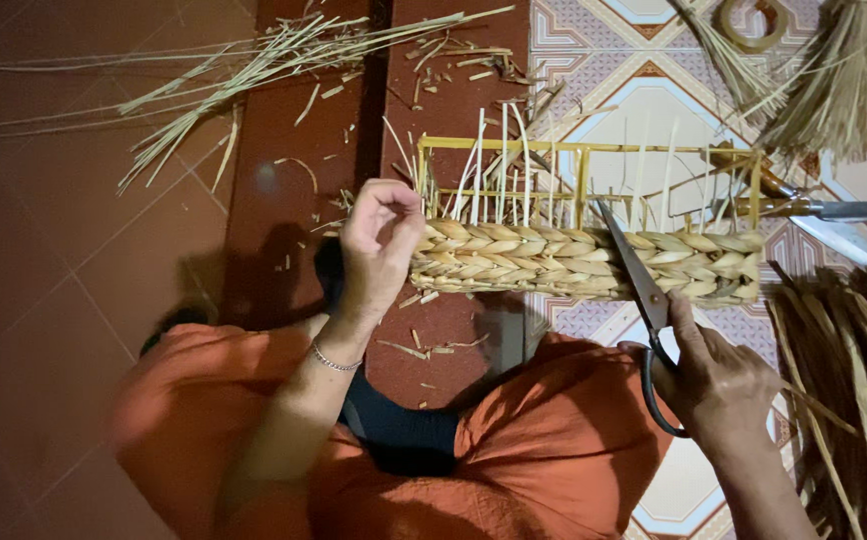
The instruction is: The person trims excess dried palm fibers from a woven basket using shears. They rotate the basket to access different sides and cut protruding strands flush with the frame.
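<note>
A half-woven basket [574,262] lies on its side in front of my knees, with braided straw bands below and a yellow frame [584,148] with thin upright stakes above. My left hand [379,245] grips the basket's left end, fingers curled over the rim. My right hand [719,375] holds black-handled scissors [636,275], with the blades pointing up across the braided wall, near the right part of the basket.
Loose straw stalks [254,70] and cut scraps litter the red tile floor at upper left. A bundle of dried straw [844,90] lies at upper right, darker strips [854,380] at right. A knife [834,210] rests beyond the basket's right end. My orange-clad legs fill the bottom.
</note>
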